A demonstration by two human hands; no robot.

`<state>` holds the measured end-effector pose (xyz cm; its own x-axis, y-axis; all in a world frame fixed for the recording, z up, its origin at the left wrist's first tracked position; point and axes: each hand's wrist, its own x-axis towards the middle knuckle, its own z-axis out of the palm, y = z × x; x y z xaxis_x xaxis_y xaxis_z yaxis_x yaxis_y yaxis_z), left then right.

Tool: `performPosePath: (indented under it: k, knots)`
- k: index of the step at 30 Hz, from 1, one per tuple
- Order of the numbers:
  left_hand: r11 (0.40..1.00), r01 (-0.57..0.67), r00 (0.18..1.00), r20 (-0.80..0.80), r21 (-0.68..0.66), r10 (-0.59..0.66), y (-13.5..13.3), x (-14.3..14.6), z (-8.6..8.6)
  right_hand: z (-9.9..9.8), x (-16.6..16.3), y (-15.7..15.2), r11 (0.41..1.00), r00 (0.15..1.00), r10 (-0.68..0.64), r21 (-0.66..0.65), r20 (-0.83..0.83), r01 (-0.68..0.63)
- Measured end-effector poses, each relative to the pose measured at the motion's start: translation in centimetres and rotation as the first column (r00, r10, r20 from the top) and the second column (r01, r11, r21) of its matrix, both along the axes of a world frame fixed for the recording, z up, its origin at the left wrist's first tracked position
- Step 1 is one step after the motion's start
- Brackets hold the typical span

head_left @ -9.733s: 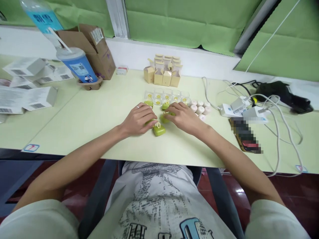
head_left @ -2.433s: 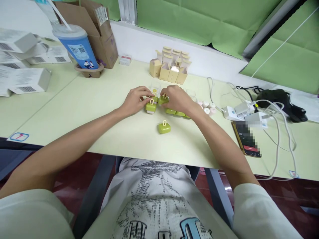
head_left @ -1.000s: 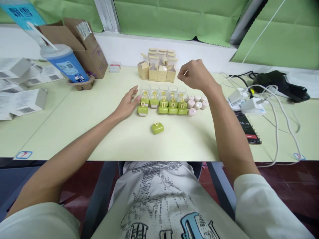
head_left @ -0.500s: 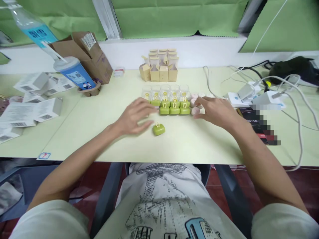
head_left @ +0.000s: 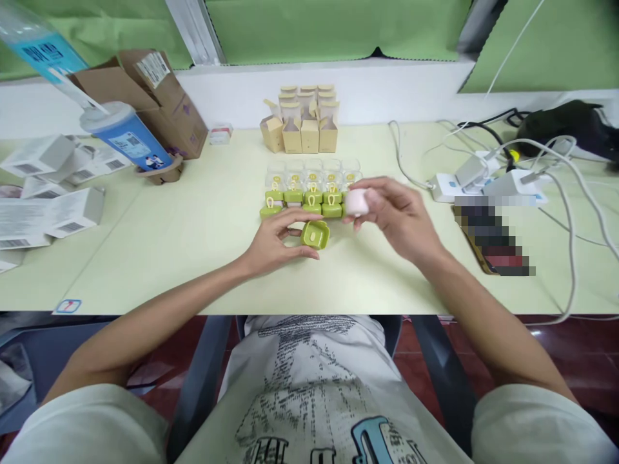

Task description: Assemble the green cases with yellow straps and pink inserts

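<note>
My left hand [head_left: 278,241] grips a small green case [head_left: 315,236] between thumb and fingers. The case is tipped so that its hollow side faces me. Just to the right, my right hand [head_left: 401,216] pinches a pale pink rounded piece [head_left: 356,202], held apart from the case. Behind both hands stand rows of similar green cases [head_left: 293,196] with yellow loops on top. Clear plastic covers [head_left: 313,169] with yellow marks line up behind those. My right hand hides the right end of the rows.
Open yellowish cartons [head_left: 310,136] stand by the wall. White boxes [head_left: 41,216], a blue cup [head_left: 133,138] and a brown cardboard box [head_left: 186,116] are at the left. At the right lie a phone [head_left: 488,241], a power strip [head_left: 452,188] and loose white cables [head_left: 573,258].
My left hand has taken hold of the single green case and turned its hollow side toward me. My right hand has picked up a pale pink piece and brought it left.
</note>
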<state>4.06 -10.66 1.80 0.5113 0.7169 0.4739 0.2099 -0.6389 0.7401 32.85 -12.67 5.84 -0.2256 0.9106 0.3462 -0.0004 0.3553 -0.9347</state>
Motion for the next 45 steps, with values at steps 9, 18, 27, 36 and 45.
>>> performPosePath:
  k: [9,18,27,36,45]
  knots:
    - [0.989,-0.068,0.989,0.136,0.129,0.051,0.1,0.3,-1.8,-2.9,-1.8,-0.8,0.973,0.972,0.233,-0.013,0.021,-0.232]
    - [0.929,-0.07,0.995,0.095,0.364,0.038,-0.4,0.4,-1.7,-3.5,-1.7,-0.3,0.908,0.947,0.086,0.368,0.308,-0.202]
    - [0.877,-0.087,0.991,0.13,0.472,0.028,-0.4,0.9,-1.7,-3.6,-1.9,-0.7,0.78,0.909,-0.118,0.604,0.399,-0.163]
    - [0.845,-0.144,0.989,0.103,0.515,0.106,-0.3,0.9,-2.4,-4.0,-2.3,-1.5,0.903,0.934,-0.087,0.424,0.347,-0.073]
    - [0.827,-0.144,0.989,0.104,0.544,0.105,-1.0,1.4,-2.6,-4.3,-2.9,-1.6,0.959,0.956,-0.021,0.276,0.293,-0.063]
